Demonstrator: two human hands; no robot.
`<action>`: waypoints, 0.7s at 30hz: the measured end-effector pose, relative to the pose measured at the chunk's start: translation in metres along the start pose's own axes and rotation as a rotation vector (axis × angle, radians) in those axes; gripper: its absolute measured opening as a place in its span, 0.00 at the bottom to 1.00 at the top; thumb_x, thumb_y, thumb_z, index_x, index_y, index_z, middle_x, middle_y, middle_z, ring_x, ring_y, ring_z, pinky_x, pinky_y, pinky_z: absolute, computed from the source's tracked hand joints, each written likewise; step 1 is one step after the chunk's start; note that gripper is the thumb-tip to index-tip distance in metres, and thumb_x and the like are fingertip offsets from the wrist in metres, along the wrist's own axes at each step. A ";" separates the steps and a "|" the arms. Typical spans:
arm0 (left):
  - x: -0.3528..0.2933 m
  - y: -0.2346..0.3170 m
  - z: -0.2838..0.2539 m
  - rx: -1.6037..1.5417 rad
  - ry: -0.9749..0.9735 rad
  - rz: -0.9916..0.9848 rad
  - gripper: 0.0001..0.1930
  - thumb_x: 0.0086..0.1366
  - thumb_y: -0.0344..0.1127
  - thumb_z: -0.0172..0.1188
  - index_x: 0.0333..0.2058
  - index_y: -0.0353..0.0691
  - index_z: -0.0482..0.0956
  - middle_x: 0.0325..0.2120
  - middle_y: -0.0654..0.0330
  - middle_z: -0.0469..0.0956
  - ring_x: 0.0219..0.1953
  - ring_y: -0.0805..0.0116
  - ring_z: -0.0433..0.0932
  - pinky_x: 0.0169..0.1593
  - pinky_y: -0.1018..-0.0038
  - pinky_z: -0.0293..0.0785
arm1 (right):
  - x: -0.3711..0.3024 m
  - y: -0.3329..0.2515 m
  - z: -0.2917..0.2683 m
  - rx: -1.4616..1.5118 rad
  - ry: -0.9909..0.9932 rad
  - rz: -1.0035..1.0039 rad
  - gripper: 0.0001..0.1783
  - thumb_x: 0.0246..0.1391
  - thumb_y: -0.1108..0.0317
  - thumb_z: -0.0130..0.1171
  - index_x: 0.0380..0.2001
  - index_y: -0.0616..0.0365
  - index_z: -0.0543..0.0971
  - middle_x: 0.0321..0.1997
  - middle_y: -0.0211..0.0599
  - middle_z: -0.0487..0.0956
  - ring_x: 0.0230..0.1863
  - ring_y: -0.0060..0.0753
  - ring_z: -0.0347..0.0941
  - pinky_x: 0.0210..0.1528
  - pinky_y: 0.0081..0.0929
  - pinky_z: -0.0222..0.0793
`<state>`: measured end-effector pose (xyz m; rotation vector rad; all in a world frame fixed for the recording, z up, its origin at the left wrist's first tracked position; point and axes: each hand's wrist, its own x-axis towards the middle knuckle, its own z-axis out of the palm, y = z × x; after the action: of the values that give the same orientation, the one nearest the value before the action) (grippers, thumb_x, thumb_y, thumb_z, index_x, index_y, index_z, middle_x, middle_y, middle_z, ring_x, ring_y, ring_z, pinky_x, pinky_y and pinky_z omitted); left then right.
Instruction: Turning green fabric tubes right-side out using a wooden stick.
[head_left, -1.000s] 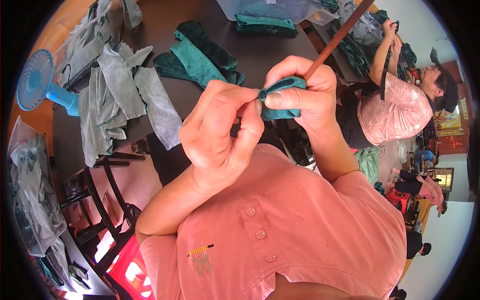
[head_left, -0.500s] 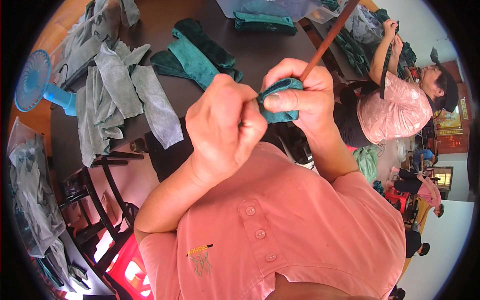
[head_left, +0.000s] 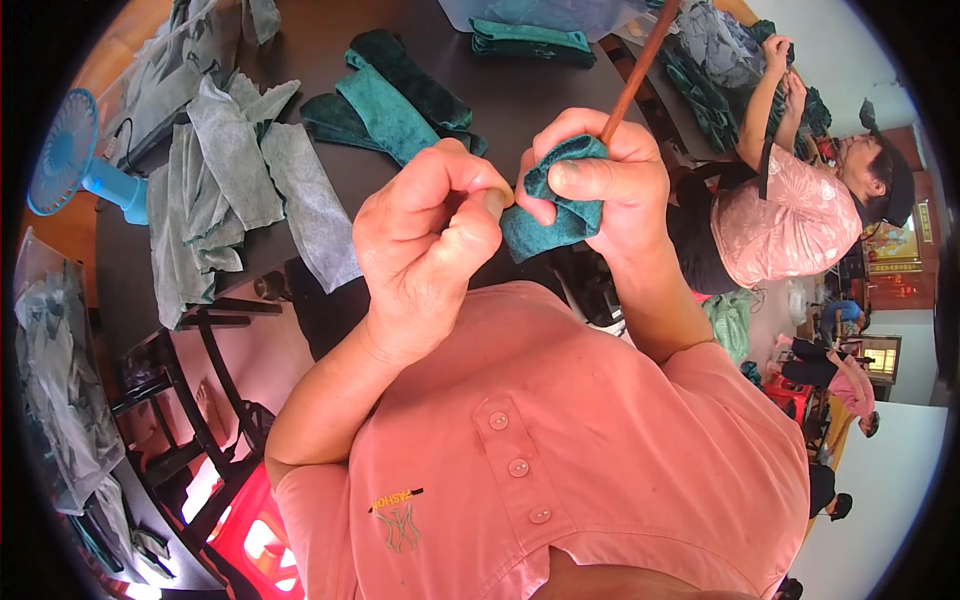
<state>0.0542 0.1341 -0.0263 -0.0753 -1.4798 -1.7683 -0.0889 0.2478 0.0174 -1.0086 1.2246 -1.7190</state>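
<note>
My right hand (head_left: 630, 185) grips a folded green velvet fabric piece (head_left: 555, 225), its thumb pressed on the curled upper edge. A thin brown wooden stick (head_left: 640, 70) rises from the same hand and runs out past the top edge; its lower end is hidden by the fingers. Beside the fabric's left side, my left hand (head_left: 430, 245) is closed in a pinch, thumb against forefinger. Its fingertips come right up to the fabric, and whatever they hold is too small to make out. Further green velvet strips (head_left: 400, 110) lie on the dark table (head_left: 310, 30) beyond my hands.
Grey-backed fabric pieces (head_left: 235, 160) are heaped at the table's left, near a blue fan (head_left: 70, 150). A clear plastic bin (head_left: 550, 12) and folded green strips (head_left: 530, 45) are at the far side. Another person (head_left: 790, 220) works at the right. A red stool (head_left: 255, 540) stands lower left.
My left hand has shifted slightly left and down, its fingers turned more open to view. More of the green fabric now shows, hanging lower from my right hand; the stick has tilted a little left.
</note>
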 end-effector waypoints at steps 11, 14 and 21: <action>-0.001 -0.005 0.012 -0.218 0.017 -0.033 0.07 0.58 0.20 0.59 0.36 0.31 0.77 0.33 0.60 0.75 0.31 0.74 0.72 0.36 0.82 0.68 | 0.001 0.004 0.003 -0.040 -0.003 -0.040 0.09 0.43 0.76 0.62 0.29 0.67 0.75 0.23 0.38 0.73 0.29 0.30 0.72 0.29 0.25 0.66; 0.001 -0.007 0.001 -0.145 -0.005 -0.046 0.11 0.56 0.18 0.58 0.39 0.31 0.77 0.33 0.60 0.74 0.34 0.73 0.73 0.40 0.81 0.68 | 0.001 0.006 0.005 -0.029 -0.016 -0.066 0.09 0.42 0.76 0.62 0.29 0.67 0.74 0.25 0.37 0.72 0.30 0.31 0.72 0.33 0.25 0.67; 0.005 0.001 0.008 -0.203 0.068 -0.041 0.11 0.56 0.16 0.60 0.38 0.33 0.75 0.32 0.65 0.72 0.31 0.79 0.68 0.35 0.84 0.66 | 0.003 0.009 -0.002 -0.262 0.015 -0.288 0.06 0.45 0.78 0.62 0.27 0.67 0.75 0.30 0.39 0.73 0.30 0.30 0.71 0.36 0.24 0.67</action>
<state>0.0482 0.1379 -0.0207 -0.0880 -1.2584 -1.9313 -0.0903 0.2432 0.0092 -1.3862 1.3946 -1.8137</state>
